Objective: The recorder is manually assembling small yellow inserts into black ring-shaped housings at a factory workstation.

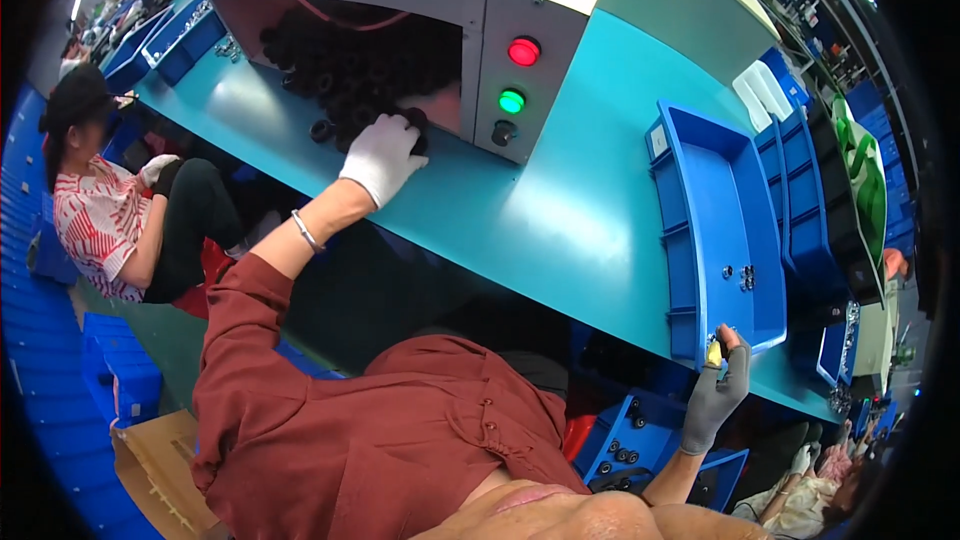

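My left hand [383,160], in a white glove, reaches to the opening of a grey metal box. Its fingers are curled on a black ring [416,127] at the edge of a heap of black rings [350,70]. My right hand [718,395], in a grey glove with a yellow covering on one finger, is at the near end of a long blue bin [690,230]. Its fingertips are pinched together at a small shiny metal part [728,331]. A few more small metal parts [746,278] lie on the bin's floor.
The grey box [530,15] has a red light, a green light and a dark knob. It stands on a teal table [500,210]. More blue bins [800,190] stand at the right. Below the table, a blue bin [625,450] holds black wheels. A co-worker [110,210] sits at the left.
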The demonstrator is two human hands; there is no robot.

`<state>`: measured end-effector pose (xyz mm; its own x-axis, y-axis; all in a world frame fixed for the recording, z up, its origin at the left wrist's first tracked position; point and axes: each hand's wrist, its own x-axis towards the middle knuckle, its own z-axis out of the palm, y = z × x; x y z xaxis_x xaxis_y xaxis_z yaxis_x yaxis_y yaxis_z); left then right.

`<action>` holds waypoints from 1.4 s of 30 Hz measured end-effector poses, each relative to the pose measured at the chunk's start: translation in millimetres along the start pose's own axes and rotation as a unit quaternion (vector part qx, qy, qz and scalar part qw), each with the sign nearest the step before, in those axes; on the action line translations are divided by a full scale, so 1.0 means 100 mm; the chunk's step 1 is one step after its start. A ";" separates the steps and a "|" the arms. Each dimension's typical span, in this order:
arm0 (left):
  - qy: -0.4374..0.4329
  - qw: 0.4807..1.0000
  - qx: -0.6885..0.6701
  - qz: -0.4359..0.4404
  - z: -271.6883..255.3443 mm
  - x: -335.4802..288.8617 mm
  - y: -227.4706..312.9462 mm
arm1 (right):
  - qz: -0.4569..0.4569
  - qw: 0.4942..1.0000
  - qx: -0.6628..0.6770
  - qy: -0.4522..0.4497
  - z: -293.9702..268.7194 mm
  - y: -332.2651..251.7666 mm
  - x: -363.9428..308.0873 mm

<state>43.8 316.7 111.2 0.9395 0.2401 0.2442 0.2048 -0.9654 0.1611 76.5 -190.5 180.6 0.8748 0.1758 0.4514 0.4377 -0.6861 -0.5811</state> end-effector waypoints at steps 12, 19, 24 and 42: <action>0.094 0.993 -0.052 0.057 0.20 -0.12 -0.19 | -0.094 0.991 -0.058 -0.074 0.11 -0.03 0.34; 0.227 0.959 -0.156 0.075 0.13 -0.08 -0.18 | -0.170 0.974 -0.072 -0.130 0.14 -0.47 0.52; 0.240 0.946 -0.200 0.082 0.11 0.09 -0.18 | -0.208 0.963 -0.067 -0.157 0.21 -0.66 0.61; 0.077 0.983 -0.161 -0.034 0.07 0.98 -0.34 | -0.026 0.915 -0.219 -0.338 0.29 1.26 1.18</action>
<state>130.7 371.9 123.5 0.8685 0.3396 0.3610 0.1448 -0.8704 0.4705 240.7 -235.7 141.2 0.8481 0.5117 -0.1376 0.4873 -0.8552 -0.1765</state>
